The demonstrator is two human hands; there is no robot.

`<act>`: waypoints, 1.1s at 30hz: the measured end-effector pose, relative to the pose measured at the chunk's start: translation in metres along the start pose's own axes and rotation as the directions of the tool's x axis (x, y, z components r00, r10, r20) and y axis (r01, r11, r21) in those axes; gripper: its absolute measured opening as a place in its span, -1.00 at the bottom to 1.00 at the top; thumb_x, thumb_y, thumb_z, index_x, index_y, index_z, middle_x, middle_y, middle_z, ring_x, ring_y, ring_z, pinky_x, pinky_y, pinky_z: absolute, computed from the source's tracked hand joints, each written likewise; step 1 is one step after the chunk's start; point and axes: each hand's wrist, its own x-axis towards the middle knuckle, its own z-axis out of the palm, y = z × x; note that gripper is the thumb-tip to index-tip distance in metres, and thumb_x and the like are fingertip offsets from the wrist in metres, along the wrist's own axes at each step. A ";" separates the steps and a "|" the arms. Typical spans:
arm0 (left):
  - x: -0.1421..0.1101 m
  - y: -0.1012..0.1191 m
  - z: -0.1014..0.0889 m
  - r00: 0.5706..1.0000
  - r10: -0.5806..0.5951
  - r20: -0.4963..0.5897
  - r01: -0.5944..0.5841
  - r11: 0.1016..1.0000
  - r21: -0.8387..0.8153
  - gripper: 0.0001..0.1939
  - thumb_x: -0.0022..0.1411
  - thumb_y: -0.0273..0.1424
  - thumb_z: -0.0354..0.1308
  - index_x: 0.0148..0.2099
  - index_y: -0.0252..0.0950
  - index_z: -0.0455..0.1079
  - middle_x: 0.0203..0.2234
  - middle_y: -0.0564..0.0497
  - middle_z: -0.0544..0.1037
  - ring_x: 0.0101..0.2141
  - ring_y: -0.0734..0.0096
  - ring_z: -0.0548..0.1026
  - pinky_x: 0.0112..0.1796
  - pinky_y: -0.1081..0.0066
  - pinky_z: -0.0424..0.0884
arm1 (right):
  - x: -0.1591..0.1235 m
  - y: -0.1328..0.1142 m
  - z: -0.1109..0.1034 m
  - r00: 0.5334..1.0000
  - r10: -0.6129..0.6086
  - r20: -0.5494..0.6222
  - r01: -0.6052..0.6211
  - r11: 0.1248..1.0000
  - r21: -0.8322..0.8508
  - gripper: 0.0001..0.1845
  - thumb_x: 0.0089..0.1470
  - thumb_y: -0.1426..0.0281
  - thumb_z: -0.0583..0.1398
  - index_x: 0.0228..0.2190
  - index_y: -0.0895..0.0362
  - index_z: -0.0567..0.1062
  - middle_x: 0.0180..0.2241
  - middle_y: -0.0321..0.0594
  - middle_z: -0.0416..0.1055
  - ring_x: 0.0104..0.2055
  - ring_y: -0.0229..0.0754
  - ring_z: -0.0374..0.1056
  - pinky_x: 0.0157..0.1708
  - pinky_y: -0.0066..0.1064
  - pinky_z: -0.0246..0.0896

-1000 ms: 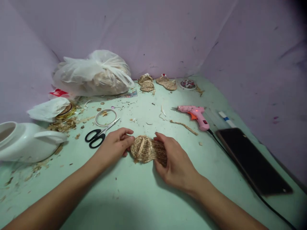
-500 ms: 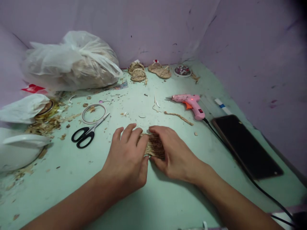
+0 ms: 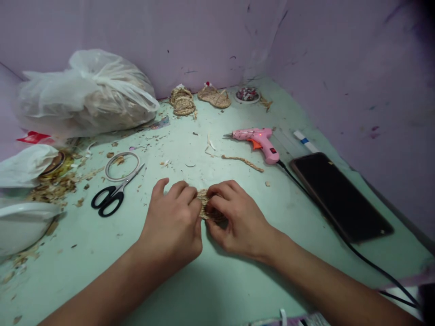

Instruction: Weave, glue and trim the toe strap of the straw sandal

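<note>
No text, label or number can be read anywhere.

Soft even overhead light, faint shadows under the hands [image 3: 204, 222], slight blur, dark vignette at right corners

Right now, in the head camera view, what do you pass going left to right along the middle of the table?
white pot → scissors → left hand → woven straw piece → right hand → glue gun → phone
</note>
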 end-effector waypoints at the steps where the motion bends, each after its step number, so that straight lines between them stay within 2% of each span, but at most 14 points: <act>1: 0.000 0.001 0.000 1.000 -0.007 0.014 0.007 1.000 0.001 -0.85 -0.03 -0.50 0.02 -0.40 -0.30 0.42 -0.35 -0.11 0.51 -0.20 0.07 0.41 -0.05 -0.07 0.11 | 0.000 0.000 0.000 1.000 0.002 0.001 -0.002 1.000 0.009 -0.91 -0.15 0.53 0.14 -0.49 0.13 0.36 -0.31 -0.16 0.34 -0.20 -0.09 0.19 -0.19 -0.25 0.18; 8: 0.003 0.004 -0.002 0.999 -0.027 0.029 0.026 0.999 0.046 -0.83 -0.06 -0.49 0.03 -0.39 -0.31 0.42 -0.39 -0.09 0.50 -0.29 0.10 0.41 -0.05 -0.08 0.10 | 0.003 0.001 0.004 0.999 0.029 -0.018 -0.029 1.000 -0.002 -0.91 -0.21 0.53 0.15 -0.52 0.15 0.35 -0.33 -0.15 0.32 -0.21 -0.11 0.17 -0.20 -0.28 0.17; 24: 0.008 0.004 -0.003 0.992 -0.083 0.097 0.085 0.996 -0.020 -0.85 -0.05 -0.47 0.04 -0.44 -0.26 0.44 -0.38 -0.05 0.51 -0.31 0.15 0.38 -0.01 -0.04 0.07 | 0.005 -0.002 0.009 0.995 0.086 -0.041 -0.085 0.996 0.025 -0.93 -0.25 0.54 0.15 -0.56 0.19 0.38 -0.34 -0.12 0.32 -0.25 -0.09 0.15 -0.24 -0.28 0.15; 30: 0.005 0.004 -0.004 0.994 -0.070 0.087 0.073 0.997 -0.033 -0.83 -0.04 -0.48 0.04 -0.38 -0.28 0.45 -0.37 -0.08 0.50 -0.30 0.13 0.39 0.00 -0.08 0.04 | 0.005 -0.001 0.010 0.996 0.081 -0.028 -0.081 0.997 0.011 -0.89 -0.25 0.53 0.15 -0.52 0.18 0.37 -0.33 -0.13 0.30 -0.23 -0.09 0.15 -0.23 -0.27 0.14; 33: 0.002 -0.002 -0.015 0.996 -0.026 0.085 0.037 0.990 -0.135 -0.77 -0.02 -0.47 0.07 -0.25 -0.28 0.42 -0.26 -0.10 0.47 -0.20 0.14 0.39 0.01 -0.05 0.07 | 0.004 -0.002 0.011 0.997 0.070 -0.036 -0.071 0.997 -0.008 -0.86 -0.27 0.53 0.16 -0.51 0.17 0.34 -0.31 -0.12 0.30 -0.22 -0.07 0.16 -0.23 -0.24 0.13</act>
